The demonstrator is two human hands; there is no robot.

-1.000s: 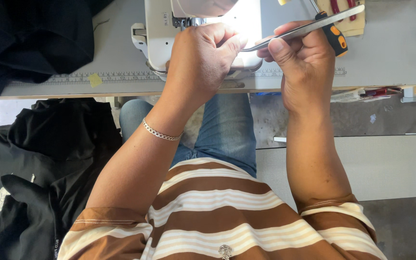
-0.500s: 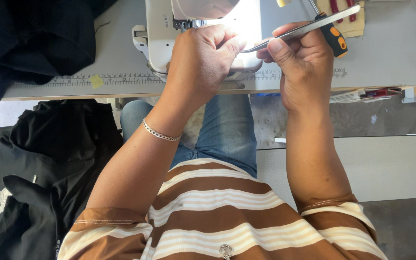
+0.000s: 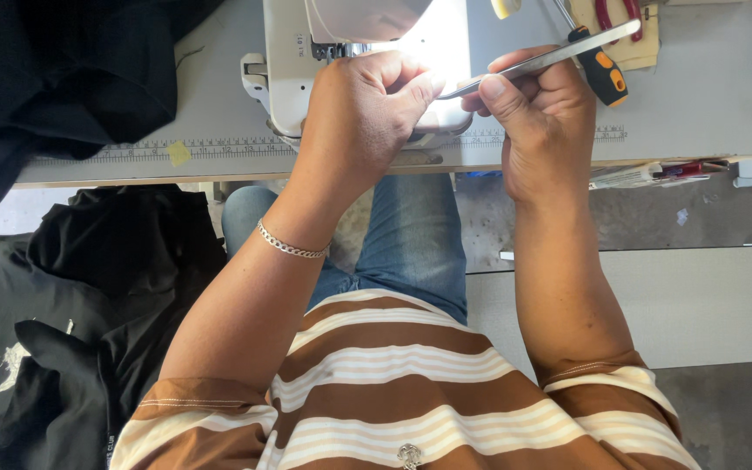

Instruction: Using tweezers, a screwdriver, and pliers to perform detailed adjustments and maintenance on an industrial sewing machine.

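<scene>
Long silver metal tweezers [image 3: 541,59] being pinched in closed right hand [image 3: 540,122], tips being aimed at lit needle area of white sewing machine [image 3: 306,78]. Left hand [image 3: 360,113] being curled shut against machine front; whether anything is being gripped cannot be told. Orange-and-black-handled screwdriver [image 3: 600,74] lying just beyond right hand. Small yellow square sticker [image 3: 178,153] being shown on grey table's [image 3: 698,104] ruler strip. Black fabric [image 3: 63,78] being heaped at left.

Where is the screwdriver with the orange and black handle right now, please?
In the head view, the screwdriver lies on the table at the upper right, just beyond the right hand and under the tweezers.
</scene>
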